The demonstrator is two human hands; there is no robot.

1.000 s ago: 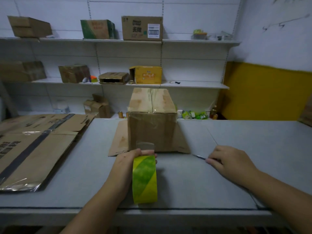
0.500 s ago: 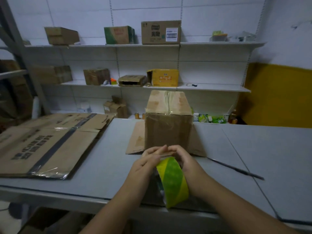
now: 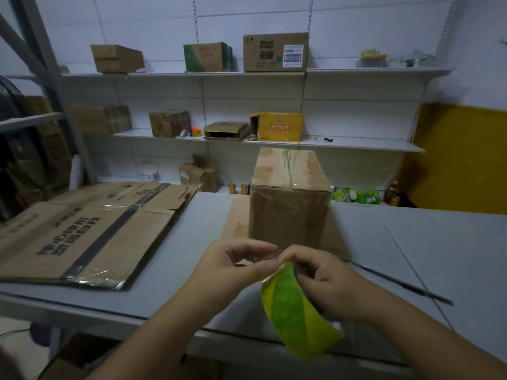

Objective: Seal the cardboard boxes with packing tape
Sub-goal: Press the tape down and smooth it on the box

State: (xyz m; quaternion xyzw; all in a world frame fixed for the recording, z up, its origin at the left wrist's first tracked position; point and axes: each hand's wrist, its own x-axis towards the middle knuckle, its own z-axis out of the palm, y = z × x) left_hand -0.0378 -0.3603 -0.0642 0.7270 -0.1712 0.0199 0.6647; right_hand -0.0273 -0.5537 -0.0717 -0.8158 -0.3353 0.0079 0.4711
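While the box (image 3: 289, 215) stood upright at the middle of the table (image 3: 439, 242), on a flat sheet of card (image 3: 236, 220), we saw no fresh strip on it from the roll (image 3: 297, 314). Its 2 top flaps lay closed and met at a centre seam, with old patches and a clear glint along the front edge. Whether that seam was already sealed we could not tell.

The green and yellow roll hung in the air near the table's front edge, in front of the box and apart from it. The right hand (image 3: 329, 281) gripped it, fingers curled round its upper part. The left hand (image 3: 233, 267) met the right at the top of the roll, thumb and forefinger pinched there. We judged they held the tape's loose end, though the end itself was too thin and blurred to make out.

So we judged this box to be at its start. The end was being found or peeled, and pulling a length, laying it over the seam, pressing it down and cutting it all remained.

A thin dark rod (image 3: 397, 283) lay on the table right of the hands, untouched; we could not tell whether it was a cutter. On the left lay flattened cartons (image 3: 82, 237), not made up.
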